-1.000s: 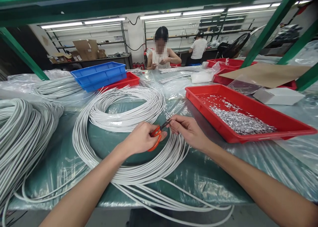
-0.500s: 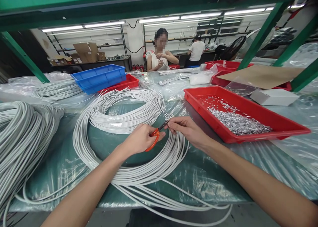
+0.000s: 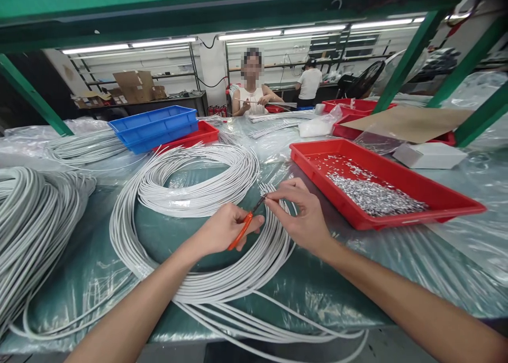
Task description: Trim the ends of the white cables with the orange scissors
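My left hand [image 3: 228, 228] is closed around pliers with orange handles [image 3: 242, 230]. Their dark, narrow jaws point up and right, reaching the fingertips of my right hand [image 3: 299, 209]. That hand's thumb and forefinger pinch together at the jaw tips; whatever is between them is too small to make out. Just behind and beneath the fingers are the bunched ends of a coil of white cables [image 3: 222, 281] lying on the table. Another ring of white cables [image 3: 198, 193] rests at the coil's far side.
To the right, a red tray [image 3: 397, 225] holds many small shiny metal pieces [image 3: 377, 196]. A thick cable bundle [image 3: 35, 236] lies at left. Behind stand blue bins [image 3: 154, 125] and a white box [image 3: 428, 155]. Green posts [image 3: 413, 61] frame the bench. A co-worker [image 3: 254, 96] sits opposite.
The pliers have turned so their handles show more edge-on. My right hand's fingers have arched upward, still pinching at the jaw tips. The view has shifted slightly.
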The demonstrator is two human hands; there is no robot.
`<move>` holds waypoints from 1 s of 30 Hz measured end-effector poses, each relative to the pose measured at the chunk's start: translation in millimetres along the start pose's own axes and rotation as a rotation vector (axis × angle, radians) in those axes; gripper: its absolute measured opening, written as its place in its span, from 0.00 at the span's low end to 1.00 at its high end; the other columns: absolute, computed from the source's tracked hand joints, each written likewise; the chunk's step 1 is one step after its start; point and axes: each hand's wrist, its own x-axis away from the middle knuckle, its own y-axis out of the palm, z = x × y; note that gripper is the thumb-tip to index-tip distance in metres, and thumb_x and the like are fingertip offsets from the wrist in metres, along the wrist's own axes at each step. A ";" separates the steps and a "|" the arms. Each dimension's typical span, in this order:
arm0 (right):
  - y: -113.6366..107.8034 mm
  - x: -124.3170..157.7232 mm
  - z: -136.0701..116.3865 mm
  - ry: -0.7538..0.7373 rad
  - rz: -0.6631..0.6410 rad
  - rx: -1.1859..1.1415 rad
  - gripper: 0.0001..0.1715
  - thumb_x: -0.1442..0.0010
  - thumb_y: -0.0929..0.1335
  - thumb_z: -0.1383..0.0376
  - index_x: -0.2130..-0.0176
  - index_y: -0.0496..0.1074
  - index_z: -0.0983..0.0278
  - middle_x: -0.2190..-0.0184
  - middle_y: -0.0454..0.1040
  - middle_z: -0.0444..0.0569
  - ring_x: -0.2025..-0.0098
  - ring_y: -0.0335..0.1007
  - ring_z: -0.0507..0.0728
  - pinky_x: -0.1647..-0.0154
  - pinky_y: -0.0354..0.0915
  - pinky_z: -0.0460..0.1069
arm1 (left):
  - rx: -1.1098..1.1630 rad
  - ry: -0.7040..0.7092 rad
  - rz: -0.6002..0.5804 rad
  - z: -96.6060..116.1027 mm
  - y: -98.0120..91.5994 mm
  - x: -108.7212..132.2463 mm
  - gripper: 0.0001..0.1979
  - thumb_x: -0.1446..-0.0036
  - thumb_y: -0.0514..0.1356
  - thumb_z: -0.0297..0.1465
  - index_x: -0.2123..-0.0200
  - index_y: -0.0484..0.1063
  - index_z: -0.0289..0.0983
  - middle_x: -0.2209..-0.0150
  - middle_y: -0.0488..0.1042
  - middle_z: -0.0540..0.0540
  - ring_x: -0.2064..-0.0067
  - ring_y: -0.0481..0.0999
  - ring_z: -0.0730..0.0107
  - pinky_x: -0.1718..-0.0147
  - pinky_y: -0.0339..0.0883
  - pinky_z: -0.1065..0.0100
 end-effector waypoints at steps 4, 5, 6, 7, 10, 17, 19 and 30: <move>-1.1 0.5 -6.6 -0.047 0.046 0.125 0.07 0.41 0.70 0.72 0.70 0.76 0.62 0.76 0.75 0.46 0.62 0.64 0.59 0.56 0.60 0.56 | 0.018 -0.011 0.002 1.4 1.4 1.7 0.22 0.39 0.55 0.45 0.76 0.73 0.33 0.88 0.63 0.53 0.86 0.57 0.78 0.82 0.52 0.73; -1.3 0.4 -6.6 -0.022 0.051 0.106 0.07 0.41 0.70 0.71 0.70 0.75 0.62 0.76 0.75 0.46 0.63 0.65 0.58 0.56 0.61 0.55 | 0.014 0.001 0.010 0.3 1.5 0.9 0.22 0.40 0.56 0.44 0.78 0.71 0.34 0.88 0.63 0.53 0.85 0.57 0.78 0.82 0.52 0.73; -1.5 0.2 -6.1 0.016 0.053 0.067 0.06 0.40 0.70 0.70 0.70 0.75 0.62 0.75 0.75 0.46 0.63 0.66 0.58 0.58 0.61 0.55 | 0.009 0.014 0.024 -0.9 1.4 -0.3 0.22 0.40 0.57 0.44 0.79 0.69 0.34 0.88 0.62 0.53 0.85 0.58 0.78 0.82 0.52 0.73; -1.5 0.0 -5.0 0.058 0.047 0.020 0.06 0.40 0.69 0.69 0.69 0.76 0.63 0.74 0.75 0.46 0.64 0.66 0.57 0.59 0.62 0.53 | 0.007 0.025 0.045 -2.1 1.1 -1.7 0.23 0.41 0.58 0.44 0.81 0.67 0.34 0.88 0.62 0.53 0.84 0.59 0.78 0.82 0.52 0.73; -0.4 0.4 -1.8 0.140 -0.025 -0.084 0.08 0.37 0.68 0.66 0.68 0.76 0.64 0.73 0.75 0.46 0.68 0.67 0.55 0.62 0.63 0.52 | 0.030 0.060 0.180 -3.4 -0.9 -5.4 0.25 0.42 0.60 0.44 0.84 0.64 0.34 0.85 0.63 0.52 0.81 0.61 0.78 0.81 0.52 0.73; 5.0 6.4 -2.9 0.209 -0.274 -0.179 0.14 0.34 0.64 0.64 0.67 0.76 0.64 0.71 0.76 0.47 0.66 0.69 0.55 0.62 0.63 0.50 | 0.174 0.192 0.435 1.5 -8.3 -4.6 0.17 0.47 0.66 0.40 0.61 0.79 0.33 0.81 0.66 0.53 0.78 0.64 0.78 0.79 0.55 0.75; 5.3 6.6 -3.6 0.213 -0.294 -0.190 0.15 0.34 0.64 0.63 0.67 0.76 0.65 0.72 0.76 0.47 0.67 0.69 0.55 0.62 0.62 0.50 | 0.183 0.214 0.423 0.3 -8.3 -4.3 0.16 0.49 0.68 0.38 0.61 0.80 0.33 0.82 0.66 0.54 0.78 0.63 0.79 0.79 0.55 0.75; 5.3 0.4 2.7 0.422 -0.422 -0.424 0.19 0.37 0.65 0.56 0.71 0.75 0.66 0.79 0.66 0.43 0.75 0.58 0.51 0.72 0.54 0.47 | -0.171 0.312 0.411 -2.4 -8.3 -3.2 0.12 0.44 0.63 0.35 0.77 0.74 0.34 0.74 0.73 0.49 0.71 0.64 0.73 0.66 0.60 0.70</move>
